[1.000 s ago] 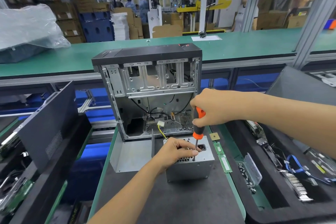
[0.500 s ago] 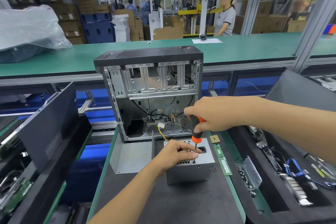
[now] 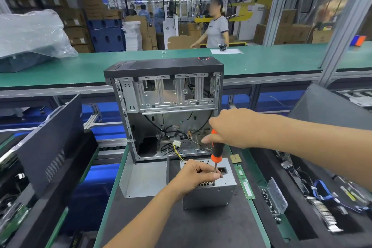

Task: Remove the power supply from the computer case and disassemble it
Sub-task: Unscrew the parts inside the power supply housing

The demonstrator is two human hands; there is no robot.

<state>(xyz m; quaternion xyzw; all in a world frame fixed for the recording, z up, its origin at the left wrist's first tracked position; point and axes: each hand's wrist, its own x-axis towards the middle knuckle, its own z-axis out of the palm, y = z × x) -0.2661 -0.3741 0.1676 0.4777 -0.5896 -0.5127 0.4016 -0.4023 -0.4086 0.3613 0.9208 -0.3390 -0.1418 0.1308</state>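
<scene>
Boxy grey metal power supply (image 3: 209, 193) with perforated top, standing on the dark mat just near of the open grey computer case (image 3: 167, 110), left hand (image 3: 196, 174) curled on its top, right hand (image 3: 233, 127) gripping an orange-and-black screwdriver (image 3: 217, 152), tip at a top screw.

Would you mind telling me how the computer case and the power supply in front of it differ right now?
The computer case stands tall and open-sided; the power supply is a low closed box. The case has a black top; the supply is all grey metal. No hand touches the case; the left hand holds the supply under the screwdriver. Both sit on the dark mat.
</scene>
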